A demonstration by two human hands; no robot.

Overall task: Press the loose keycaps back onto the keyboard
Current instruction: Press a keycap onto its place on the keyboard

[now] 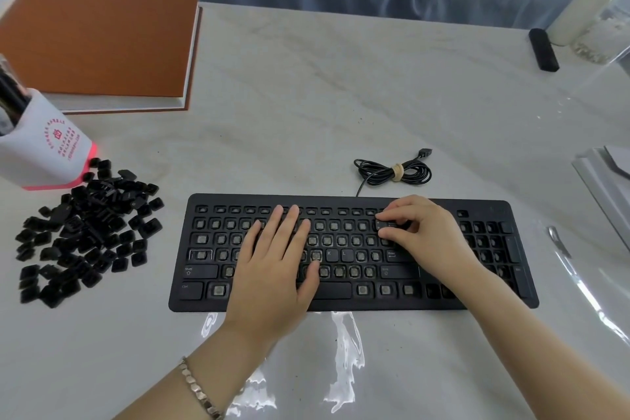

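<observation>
Keyboard (pixel 351 298), mostly bare: left hand (pixel 272 269) rests flat, fingers (pixel 289 225) straight; right hand (pixel 429 235) pinches a wide keycap (pixel 392 225) in its fingers. White pen cup (pixel 41 147) holds dark pens (pixel 12 95).

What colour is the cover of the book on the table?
The book's cover is plain reddish brown; the head view shows it best.

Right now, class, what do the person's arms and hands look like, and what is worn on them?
No sleeves or gloves are in view; both arms are bare. The left hand has a pale metal link bracelet at its wrist. The right hand shows no rings, watch or bracelet.
</observation>
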